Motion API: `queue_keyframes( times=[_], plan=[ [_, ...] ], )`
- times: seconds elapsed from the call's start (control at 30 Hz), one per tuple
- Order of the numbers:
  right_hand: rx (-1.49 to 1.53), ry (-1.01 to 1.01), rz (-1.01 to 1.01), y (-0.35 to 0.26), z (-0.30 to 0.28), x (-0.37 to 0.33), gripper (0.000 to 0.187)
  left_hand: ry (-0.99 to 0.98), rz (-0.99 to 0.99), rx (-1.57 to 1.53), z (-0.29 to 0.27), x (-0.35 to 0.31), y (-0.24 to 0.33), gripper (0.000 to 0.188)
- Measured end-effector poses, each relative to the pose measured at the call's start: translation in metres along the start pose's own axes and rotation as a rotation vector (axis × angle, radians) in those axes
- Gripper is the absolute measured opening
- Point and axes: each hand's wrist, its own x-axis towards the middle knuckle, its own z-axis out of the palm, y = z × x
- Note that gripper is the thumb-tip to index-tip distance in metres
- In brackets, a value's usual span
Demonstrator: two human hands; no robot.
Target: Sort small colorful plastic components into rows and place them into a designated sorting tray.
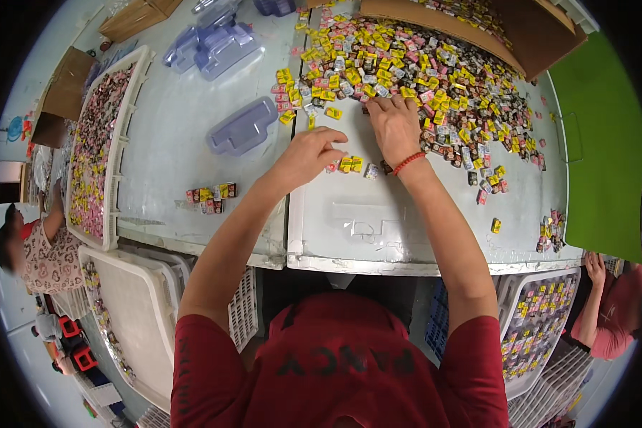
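A wide heap of tiny block-shaped packs [435, 71] in yellow, pink, silver and dark brown covers the far part of the white table. My right hand [396, 128], with a red bead bracelet at the wrist, reaches to the near edge of this heap; its fingers are stretched and slightly bent, fingertips among the packs. Left of it, my left hand [310, 153] hovers with thumb and fingers apart and nothing visible between them. Just below my hands stands a short row of yellow packs [351, 164] with a pink one at its left; a silver pack [371, 170] lies beside it.
Clear purplish plastic trays [242, 126] lie at left, near a small group of packs [210, 196]. A white crate [125, 135] full of packs stands farther left. A cardboard box [542, 36] borders the heap; a green panel [599, 143] is at right. Other people work on both sides.
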Motion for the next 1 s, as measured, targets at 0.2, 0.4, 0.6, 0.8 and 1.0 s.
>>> queue_keyframes(
  times=[0.2, 0.4, 0.6, 0.8, 1.0],
  plan=[
    [0.060, 0.073, 0.016, 0.005, -0.009, -0.010, 0.021, -0.020, 0.279, 0.169, 0.004, -0.014, -0.013, 0.043],
    [0.597, -0.112, 0.574, 0.005, -0.069, -0.072, 0.023, -0.064, 0.212, 0.144, 0.009, -0.012, -0.008, 0.044],
    [0.392, 0.010, 0.346, -0.003, -0.054, -0.097, 0.022, -0.013, 0.284, 0.167, 0.023, -0.009, -0.006, 0.043],
    [0.335, -0.023, 0.271, -0.002, -0.052, -0.112, 0.025, 0.051, 0.410, 0.307, 0.040, -0.004, -0.004, 0.043],
    [0.339, -0.074, 0.172, 0.004, -0.052, -0.108, 0.033, 0.029, 0.433, 0.389, 0.049, 0.010, -0.003, 0.046]
  ],
)
